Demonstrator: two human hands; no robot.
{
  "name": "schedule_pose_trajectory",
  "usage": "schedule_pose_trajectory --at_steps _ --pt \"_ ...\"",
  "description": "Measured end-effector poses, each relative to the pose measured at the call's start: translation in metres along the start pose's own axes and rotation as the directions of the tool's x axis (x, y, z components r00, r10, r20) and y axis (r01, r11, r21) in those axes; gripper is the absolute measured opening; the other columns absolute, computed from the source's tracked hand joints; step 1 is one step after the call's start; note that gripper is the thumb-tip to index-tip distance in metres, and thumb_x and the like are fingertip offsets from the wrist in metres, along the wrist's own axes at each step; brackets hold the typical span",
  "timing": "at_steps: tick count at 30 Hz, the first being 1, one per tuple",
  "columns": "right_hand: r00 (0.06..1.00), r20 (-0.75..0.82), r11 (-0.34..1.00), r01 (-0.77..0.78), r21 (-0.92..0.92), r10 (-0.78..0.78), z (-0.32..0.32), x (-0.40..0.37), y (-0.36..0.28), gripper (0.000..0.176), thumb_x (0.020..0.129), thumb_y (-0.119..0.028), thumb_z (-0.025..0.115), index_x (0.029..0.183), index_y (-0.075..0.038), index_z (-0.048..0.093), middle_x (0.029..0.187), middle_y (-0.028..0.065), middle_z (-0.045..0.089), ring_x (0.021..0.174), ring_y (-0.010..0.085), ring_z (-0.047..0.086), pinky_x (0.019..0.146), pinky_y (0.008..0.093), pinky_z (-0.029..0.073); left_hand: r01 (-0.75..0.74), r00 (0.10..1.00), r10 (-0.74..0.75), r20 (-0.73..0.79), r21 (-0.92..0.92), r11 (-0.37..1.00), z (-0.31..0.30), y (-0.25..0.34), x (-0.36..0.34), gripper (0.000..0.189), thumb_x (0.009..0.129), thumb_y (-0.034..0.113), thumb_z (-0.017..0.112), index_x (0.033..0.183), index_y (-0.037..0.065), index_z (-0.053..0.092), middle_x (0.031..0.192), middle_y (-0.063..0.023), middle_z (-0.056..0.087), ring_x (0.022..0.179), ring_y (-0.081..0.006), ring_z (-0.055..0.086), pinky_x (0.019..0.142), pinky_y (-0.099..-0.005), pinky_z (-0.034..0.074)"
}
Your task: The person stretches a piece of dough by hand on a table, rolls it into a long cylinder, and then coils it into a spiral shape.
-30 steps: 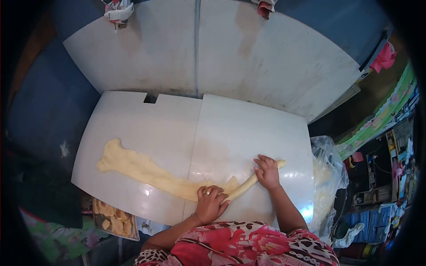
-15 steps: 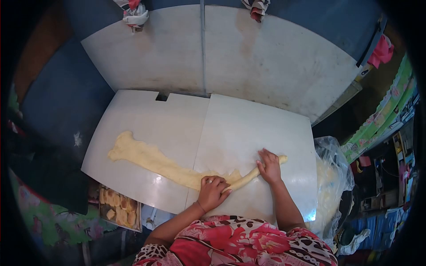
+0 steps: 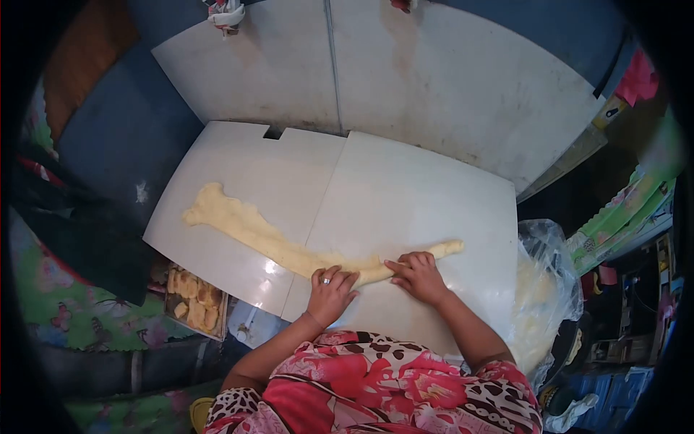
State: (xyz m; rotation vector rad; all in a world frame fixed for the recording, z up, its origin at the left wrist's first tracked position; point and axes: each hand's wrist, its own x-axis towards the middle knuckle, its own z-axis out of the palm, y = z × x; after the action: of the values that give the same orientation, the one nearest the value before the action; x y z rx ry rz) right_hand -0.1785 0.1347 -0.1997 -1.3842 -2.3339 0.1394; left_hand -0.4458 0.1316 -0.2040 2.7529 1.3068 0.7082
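Note:
A long strip of pale yellow dough (image 3: 249,228) lies across the white work surface. Its left part is flat and wide with an uneven edge; toward the right it narrows into a rolled-up rope whose tip shows past my right hand. My left hand (image 3: 332,295), with a ring on one finger, curls over the near edge of the dough around the middle, fingers closed on it. A short way to the right, my right hand (image 3: 419,278) grips the rolled part, its fingers bent over the roll.
White panels (image 3: 434,87) rise behind the work surface (image 3: 405,188). A tray (image 3: 220,318) of browned bread pieces (image 3: 195,300) sits below the left edge. At the right edge stands a clear plastic bag (image 3: 542,282) with pale yellow contents. Flowered cloth hangs on both sides.
My right hand has moved left along the roll, closer to my left hand, leaving more of the rope's right end uncovered. The camera view has shifted slightly.

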Motion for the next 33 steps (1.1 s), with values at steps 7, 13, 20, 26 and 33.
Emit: schedule_pose_trajectory --at_steps 7,13,20,26,33 --pt "0.981 0.132 0.989 0.144 0.025 -0.146 -0.008 0.019 0.026 0.034 0.084 -0.037 0.063 0.117 -0.028 0.067 0.091 -0.0006 0.054 0.09 0.0183 0.049 0.085 0.0345 0.035 0.08 0.994 -0.075 0.079 -0.053 0.995 -0.012 0.005 -0.009 0.028 0.072 0.02 0.073 0.097 0.01 0.066 0.095 -0.0047 0.057 0.1 -0.0235 0.052 0.094 -0.0442 0.032" --pt "0.985 -0.122 0.971 -0.146 -0.188 0.124 0.01 0.072 0.023 0.041 0.092 -0.027 0.053 0.133 -0.028 0.055 0.092 0.004 0.055 0.09 0.0205 0.051 0.083 0.0345 0.037 0.394 0.918 -0.388 -0.083 0.079 0.916 -0.016 -0.003 0.023 0.018 0.078 0.019 0.066 0.094 0.009 0.067 0.095 -0.0074 0.059 0.1 -0.0266 0.051 0.093 -0.0436 0.031" --pt "0.983 -0.022 0.975 0.183 0.125 -0.182 0.028 0.04 -0.026 0.046 0.09 -0.029 0.056 0.136 -0.027 0.051 0.099 0.0082 0.055 0.094 0.0254 0.053 0.087 0.0373 0.04 0.162 0.986 -0.161 -0.033 0.025 0.987 -0.011 -0.009 0.006 0.019 0.078 0.021 0.068 0.093 0.009 0.068 0.095 -0.0066 0.06 0.101 -0.0258 0.051 0.094 -0.0425 0.032" --pt "0.937 0.347 0.998 0.034 0.044 -0.047 -0.002 0.035 -0.032 0.048 0.09 -0.034 0.056 0.137 -0.028 0.049 0.107 0.0093 0.056 0.101 0.0252 0.052 0.089 0.0397 0.039 0.176 0.966 -0.171 0.192 -0.009 0.984 -0.032 -0.02 -0.016 0.027 0.08 0.025 0.069 0.101 0.009 0.065 0.097 -0.0056 0.059 0.103 -0.0269 0.05 0.096 -0.0457 0.029" --pt "0.981 -0.189 0.929 -0.1 -0.357 0.033 0.035 0.107 -0.018 0.048 0.092 -0.031 0.052 0.138 -0.019 0.047 0.114 0.0083 0.057 0.101 0.0234 0.052 0.089 0.0387 0.039 0.304 0.953 -0.301 -0.044 0.116 0.946 -0.012 -0.045 0.022 0.025 0.081 0.025 0.067 0.099 0.008 0.063 0.095 -0.0073 0.058 0.103 -0.0271 0.05 0.095 -0.0466 0.029"
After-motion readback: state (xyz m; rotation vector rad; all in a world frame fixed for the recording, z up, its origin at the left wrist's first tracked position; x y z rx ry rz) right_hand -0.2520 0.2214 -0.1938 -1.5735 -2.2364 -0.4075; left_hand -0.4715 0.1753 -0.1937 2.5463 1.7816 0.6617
